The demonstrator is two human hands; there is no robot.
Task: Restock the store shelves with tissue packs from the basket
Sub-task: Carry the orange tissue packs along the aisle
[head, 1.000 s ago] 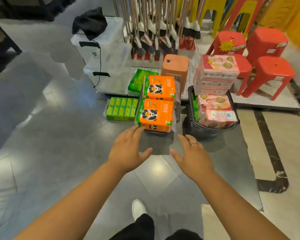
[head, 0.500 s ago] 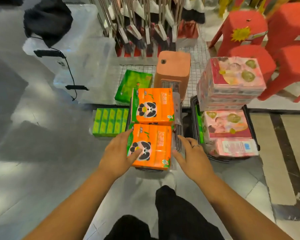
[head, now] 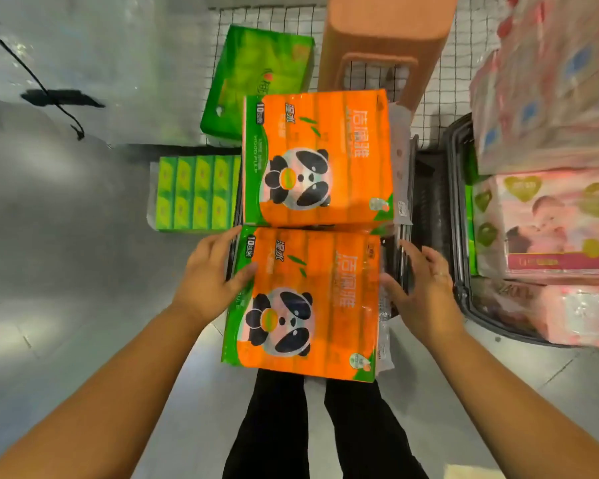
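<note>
Bracing a tissue pack from both sides, the person looks about to lift the first load, so the restocking seems barely begun.

At ten o'clock, clear storage boxes [head: 83, 57] stand on the floor. A flat green multipack [head: 196, 195] lies at nine o'clock of the far orange pack [head: 319, 157], on the floor. Another green pack [head: 256, 77] rests at eleven o'clock on the wire shelf [head: 440, 95]; it may already be stocked.

The left hand [head: 211, 274] presses the nine o'clock side of the near orange pack [head: 301, 302], fingers fairly straight along its edge and thumb laid on its top face. That pack sits at six o'clock of the far one, both apparently atop a mostly hidden basket [head: 402, 247]; whether it has left the basket I cannot tell. A tan stool [head: 384, 43] stands at twelve.

The right hand [head: 426, 288] is spread wide at the pack's three o'clock side, thumb touching its edge and curled round nothing.

At three o'clock a second basket [head: 459, 209] is full of pink packs [head: 554, 223], with more pink packs stacked above. Both orange packs and all the pink ones are left to shelve.
</note>
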